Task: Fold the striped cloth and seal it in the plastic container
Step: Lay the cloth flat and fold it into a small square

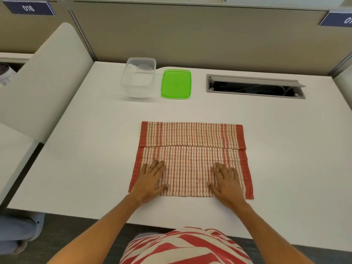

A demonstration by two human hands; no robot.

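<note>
The red-and-cream striped cloth (190, 155) lies flat on the white table (95, 159), its far part folded over toward me with the fold's edge running across the middle. My left hand (152, 178) rests palm down on the cloth's near left part, fingers spread. My right hand (226, 180) lies flat on the near right part in the same way. Neither hand grips anything. Farther back stands the clear plastic container (139, 78), open and with nothing visible in it. Its green lid (176, 83) lies flat on the table just to its right.
A cable slot (255, 87) with a raised flap is cut into the table at the back right. Beige partition walls (190, 35) close off the back. A white divider panel (47, 77) stands along the left. The table's near edge runs just before my torso.
</note>
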